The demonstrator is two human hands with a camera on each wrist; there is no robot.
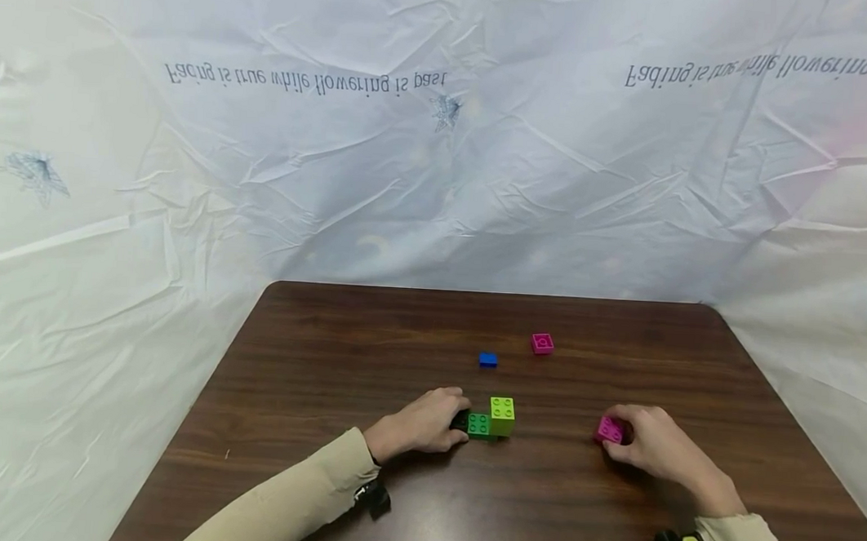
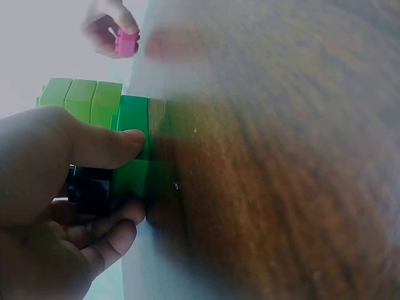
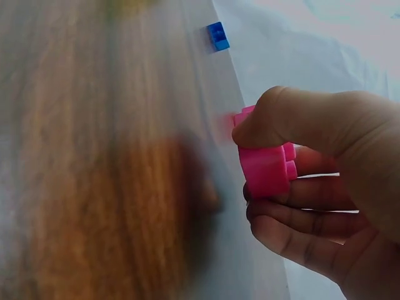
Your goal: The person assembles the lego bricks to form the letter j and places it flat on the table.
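My left hand (image 1: 429, 421) grips the left end of a brick assembly near the middle of the table, thumb on one side and fingers on the other. Green bricks (image 2: 132, 125) form its base, a stack of lime green bricks (image 1: 502, 415) rises at its right end, and a black brick (image 2: 92, 190) sits within the grasp. To the right, my right hand (image 1: 656, 445) pinches a pink brick (image 3: 265, 169) between thumb and fingers, its studs facing the palm in the right wrist view. A wide gap separates the two hands.
Farther back on the brown wooden table (image 1: 342, 323) lie a small blue brick (image 1: 488, 360) and a second pink brick (image 1: 542, 344), its hollow underside up. A white printed sheet (image 1: 438, 181) hangs behind the table and along its sides.
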